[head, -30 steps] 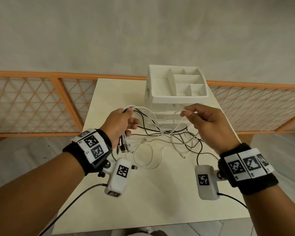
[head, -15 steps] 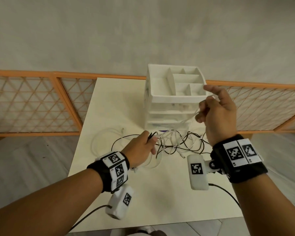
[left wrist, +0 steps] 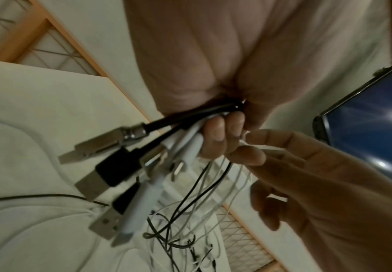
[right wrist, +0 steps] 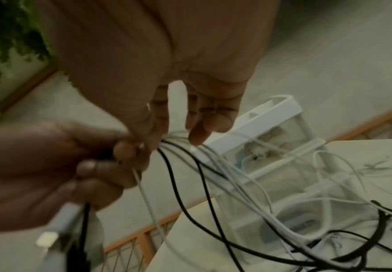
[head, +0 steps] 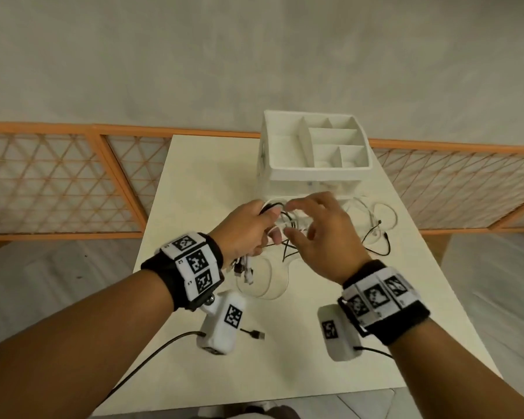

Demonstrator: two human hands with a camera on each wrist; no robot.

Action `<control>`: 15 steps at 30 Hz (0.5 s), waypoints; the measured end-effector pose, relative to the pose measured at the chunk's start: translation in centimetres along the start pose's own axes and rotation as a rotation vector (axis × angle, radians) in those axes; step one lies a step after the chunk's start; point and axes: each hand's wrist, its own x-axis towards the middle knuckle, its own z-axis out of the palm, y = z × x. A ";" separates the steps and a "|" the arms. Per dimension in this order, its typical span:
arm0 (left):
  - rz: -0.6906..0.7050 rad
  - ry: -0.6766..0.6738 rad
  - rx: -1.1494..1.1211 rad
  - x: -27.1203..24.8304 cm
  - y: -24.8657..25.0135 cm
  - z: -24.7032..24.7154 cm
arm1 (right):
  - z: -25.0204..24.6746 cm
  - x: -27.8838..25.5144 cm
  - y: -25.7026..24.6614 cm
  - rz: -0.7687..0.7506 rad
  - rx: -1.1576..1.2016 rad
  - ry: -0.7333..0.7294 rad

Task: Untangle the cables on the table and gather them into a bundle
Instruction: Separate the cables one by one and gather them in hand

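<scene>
The left hand [head: 248, 229] is clenched around a cluster of black and white cables [left wrist: 190, 127] just behind their plug ends, at centre frame in the head view, raised above the tabletop [head: 194, 176]. The connectors [left wrist: 111, 165] hang out below the fist, pointing down and toward the lower left in the left wrist view; the held section runs roughly vertical through the fist. The right hand [head: 318, 237] is just beside the left, fingers spread and loosely bent; in the right wrist view its thumb and forefinger appear to close on white strands where they leave the left fist, though blur leaves the exact contact uncertain. Progress, as judged: the plug ends are collected, so gathering has begun. The free lengths are not sorted. They fan away from the fist toward the right of the frame and lie in crossing loops [head: 375, 231] on the tabletop in front of a white drawer organiser [head: 315, 173]. A further white loop [head: 263, 282] lies below the hands, and one dark plug [head: 256, 334] lies apart at lower centre; whether it belongs to the set cannot be told. Remaining: separate the crossed lengths, draw them parallel, form the bundle.
</scene>
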 end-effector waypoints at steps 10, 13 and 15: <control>-0.054 0.044 -0.013 0.7 -1.2 -1.4 | -4.2 2.7 2.8 0.172 0.001 0.208; -0.064 0.030 -0.057 0.7 -1.2 -1.4 | -4.5 2.9 3.2 0.183 -0.013 0.214; -0.075 0.028 -0.093 0.5 -0.9 -1.3 | -4.5 3.0 3.2 0.208 -0.025 0.204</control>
